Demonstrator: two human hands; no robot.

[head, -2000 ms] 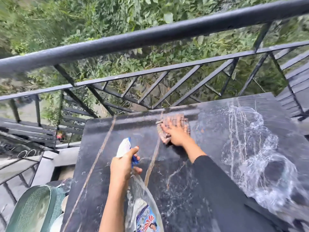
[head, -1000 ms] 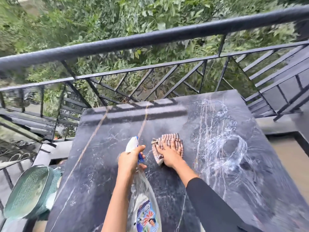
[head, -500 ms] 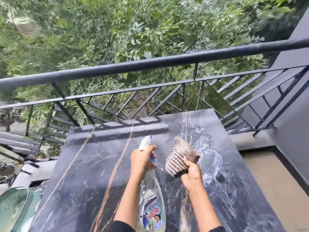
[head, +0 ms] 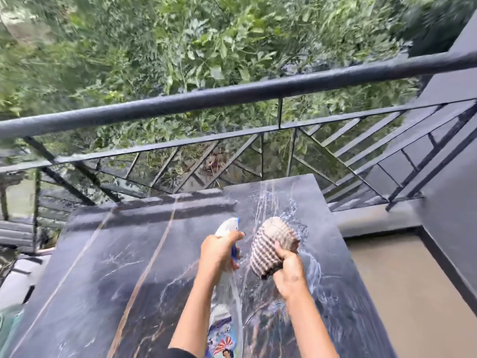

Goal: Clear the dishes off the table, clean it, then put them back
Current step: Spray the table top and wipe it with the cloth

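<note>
Gripping the spray bottle (head: 227, 277) in the left hand (head: 218, 254) and the bunched cloth (head: 271, 246) in the right hand (head: 289, 272), both above the bare, apparently wet table (head: 108, 267); overspray could leave streaks.

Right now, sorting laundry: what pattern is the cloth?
Brown and white checks on the cloth, head view.

— What's past the edge out there?
— A dark metal railing (head: 232, 95) with slanted bars, thick green foliage (head: 180, 42) behind it.
— And right?
— A grey wall (head: 454, 164), tan floor (head: 413, 293).
</note>
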